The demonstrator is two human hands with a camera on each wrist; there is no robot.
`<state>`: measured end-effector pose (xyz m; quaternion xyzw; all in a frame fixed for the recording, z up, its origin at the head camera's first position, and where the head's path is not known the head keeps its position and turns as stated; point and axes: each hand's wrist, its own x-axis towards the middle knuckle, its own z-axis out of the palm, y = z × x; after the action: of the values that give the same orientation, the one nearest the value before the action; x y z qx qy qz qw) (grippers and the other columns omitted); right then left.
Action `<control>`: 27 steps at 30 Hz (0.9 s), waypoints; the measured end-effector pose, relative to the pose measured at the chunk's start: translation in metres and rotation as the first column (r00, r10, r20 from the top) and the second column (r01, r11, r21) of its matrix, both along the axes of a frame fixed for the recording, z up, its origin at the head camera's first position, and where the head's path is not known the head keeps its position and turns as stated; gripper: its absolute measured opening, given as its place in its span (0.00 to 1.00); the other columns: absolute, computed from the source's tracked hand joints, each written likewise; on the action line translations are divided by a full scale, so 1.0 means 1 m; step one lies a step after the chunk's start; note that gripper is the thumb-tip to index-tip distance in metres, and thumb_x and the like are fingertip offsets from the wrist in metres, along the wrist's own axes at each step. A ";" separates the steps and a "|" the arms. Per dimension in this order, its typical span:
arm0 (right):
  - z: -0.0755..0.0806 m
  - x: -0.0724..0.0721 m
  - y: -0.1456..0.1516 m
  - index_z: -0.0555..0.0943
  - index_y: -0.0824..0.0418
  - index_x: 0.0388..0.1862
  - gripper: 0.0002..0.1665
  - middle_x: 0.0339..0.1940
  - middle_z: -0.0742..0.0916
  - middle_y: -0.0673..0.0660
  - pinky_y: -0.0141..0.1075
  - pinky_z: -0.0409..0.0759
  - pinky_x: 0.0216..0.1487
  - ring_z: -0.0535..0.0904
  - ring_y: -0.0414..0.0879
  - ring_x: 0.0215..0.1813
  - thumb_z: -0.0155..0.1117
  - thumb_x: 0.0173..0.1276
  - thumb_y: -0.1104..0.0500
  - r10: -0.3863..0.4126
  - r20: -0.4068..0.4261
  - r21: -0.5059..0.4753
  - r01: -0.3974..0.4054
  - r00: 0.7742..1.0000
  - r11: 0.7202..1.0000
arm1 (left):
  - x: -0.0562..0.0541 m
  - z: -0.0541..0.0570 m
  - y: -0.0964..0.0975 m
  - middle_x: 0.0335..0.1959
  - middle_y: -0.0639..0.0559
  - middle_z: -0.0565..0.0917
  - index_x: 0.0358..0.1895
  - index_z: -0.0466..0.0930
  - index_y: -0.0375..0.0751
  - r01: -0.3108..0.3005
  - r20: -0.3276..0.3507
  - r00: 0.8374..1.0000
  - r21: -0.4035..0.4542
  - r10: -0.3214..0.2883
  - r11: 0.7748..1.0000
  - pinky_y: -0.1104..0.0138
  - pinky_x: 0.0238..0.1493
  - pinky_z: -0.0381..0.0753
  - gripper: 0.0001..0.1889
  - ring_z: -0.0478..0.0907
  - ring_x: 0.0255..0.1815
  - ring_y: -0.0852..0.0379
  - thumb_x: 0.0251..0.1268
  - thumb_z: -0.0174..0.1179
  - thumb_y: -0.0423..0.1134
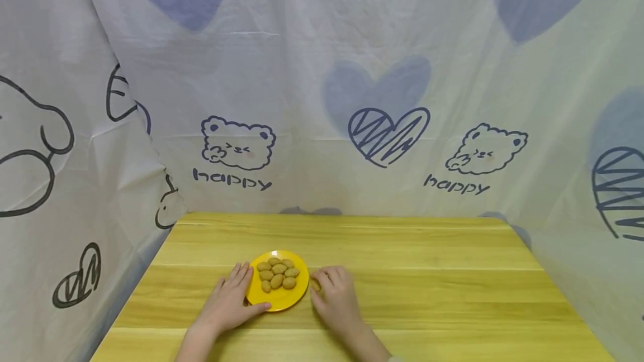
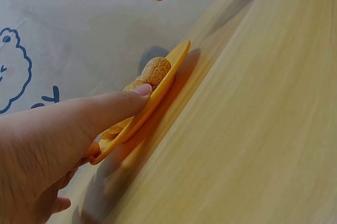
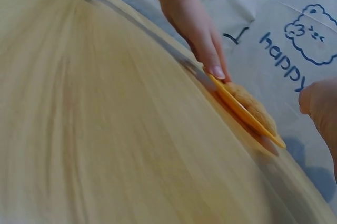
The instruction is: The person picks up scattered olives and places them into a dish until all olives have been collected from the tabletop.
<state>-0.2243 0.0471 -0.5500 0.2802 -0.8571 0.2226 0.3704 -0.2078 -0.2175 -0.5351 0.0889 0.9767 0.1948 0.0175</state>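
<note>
A round yellow plate [image 1: 269, 299] stands on the table, with several unshelled peanuts [image 1: 278, 270] piled on it. My left hand [image 1: 230, 300] rests at its left side, fingers straight and spread along the edge. The thumb lies over the near rim, as the left wrist view also shows beside the peanuts [image 2: 156, 70]. Just right of the plate, my right hand [image 1: 336, 298] pinches one peanut [image 1: 315, 284] between thumb and fingers. That hand is raised above plate level in the left wrist view. In the right wrist view its held peanut is hidden.
The wooden table [image 1: 443, 295] stretches to both sides of the plate. Behind and to the left hangs a pale cloth [image 1: 307, 88] printed with hearts and bear faces, meeting the table's far edge.
</note>
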 end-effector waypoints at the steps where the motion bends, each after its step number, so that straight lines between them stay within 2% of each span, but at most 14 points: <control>1: 0.000 0.001 -0.002 0.84 0.53 0.40 0.17 0.39 0.83 0.48 0.36 0.75 0.47 0.75 0.42 0.45 0.78 0.50 0.58 0.005 0.008 0.003 -0.005 1.000 1.000 | 0.000 0.000 0.000 0.78 0.37 0.55 0.74 0.57 0.32 0.001 -0.003 1.000 0.001 -0.001 1.000 0.38 0.76 0.48 0.55 0.48 0.80 0.38 0.55 0.56 0.74; 11: 0.004 0.004 -0.018 0.84 0.52 0.41 0.16 0.40 0.84 0.46 0.35 0.75 0.49 0.75 0.41 0.45 0.77 0.51 0.57 0.055 0.027 0.030 -0.056 0.998 0.998 | 0.000 0.001 -0.001 0.78 0.38 0.55 0.74 0.57 0.31 0.004 -0.016 1.000 -0.001 -0.004 1.000 0.38 0.76 0.49 0.56 0.48 0.80 0.38 0.54 0.55 0.75; 16: 0.003 0.003 -0.025 0.84 0.51 0.41 0.15 0.41 0.84 0.45 0.35 0.75 0.50 0.75 0.40 0.46 0.75 0.54 0.56 0.074 0.061 0.043 -0.076 0.995 0.996 | 0.000 0.001 0.000 0.78 0.38 0.55 0.74 0.57 0.32 0.004 -0.018 1.000 0.000 -0.004 1.000 0.37 0.76 0.49 0.56 0.48 0.80 0.38 0.54 0.55 0.75; 27: -0.003 0.000 -0.039 0.83 0.50 0.41 0.15 0.40 0.86 0.43 0.35 0.75 0.49 0.75 0.40 0.46 0.76 0.53 0.55 0.156 0.054 0.079 -0.160 0.986 0.984 | -0.002 -0.004 -0.001 0.78 0.38 0.56 0.74 0.57 0.32 0.004 -0.022 1.000 -0.002 -0.004 1.000 0.37 0.75 0.50 0.56 0.48 0.80 0.39 0.54 0.54 0.75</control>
<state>-0.2245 0.0085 -0.5533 0.3570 -0.8494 0.2221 0.3189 -0.2094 -0.2189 -0.5389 0.0929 0.9769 0.1926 0.0074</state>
